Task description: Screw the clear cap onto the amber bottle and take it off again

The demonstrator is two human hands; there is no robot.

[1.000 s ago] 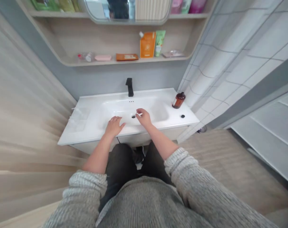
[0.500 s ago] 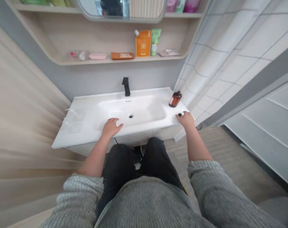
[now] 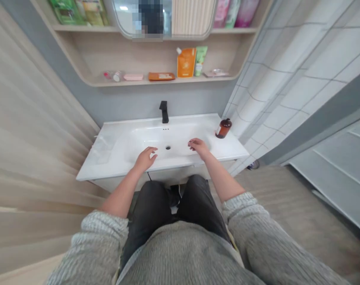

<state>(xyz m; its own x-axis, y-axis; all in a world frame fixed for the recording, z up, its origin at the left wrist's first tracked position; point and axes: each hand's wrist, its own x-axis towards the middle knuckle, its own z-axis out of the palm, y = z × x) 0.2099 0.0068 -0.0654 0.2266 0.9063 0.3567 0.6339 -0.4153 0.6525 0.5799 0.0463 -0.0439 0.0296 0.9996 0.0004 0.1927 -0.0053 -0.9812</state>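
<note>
My right hand (image 3: 200, 148) is over the right part of the white sink basin (image 3: 180, 136), its fingers closed around something small. Only a dark bit of this shows at the fingertips; it appears to be the small white piece with a black end from the earlier frame. Above the basin's front edge hovers my left hand (image 3: 146, 158), fingers curved and apart, with nothing in it. A brown bottle (image 3: 223, 129) with a dark top and a pale label stands on the counter to the right, apart from both hands.
A black faucet (image 3: 164, 112) rises behind the drain (image 3: 168, 147). Over the sink, a shelf (image 3: 123, 83) holds an orange pouch (image 3: 186, 63), a green tube (image 3: 200, 61) and other small items. Clear, crumpled-looking plastic (image 3: 102, 148) lies on the left counter. A curtain (image 3: 34, 138) hangs at left.
My right hand has moved left from the right counter to over the basin, and the small white-and-black piece no longer shows there. My left hand stays near the front edge. The view has shifted.
</note>
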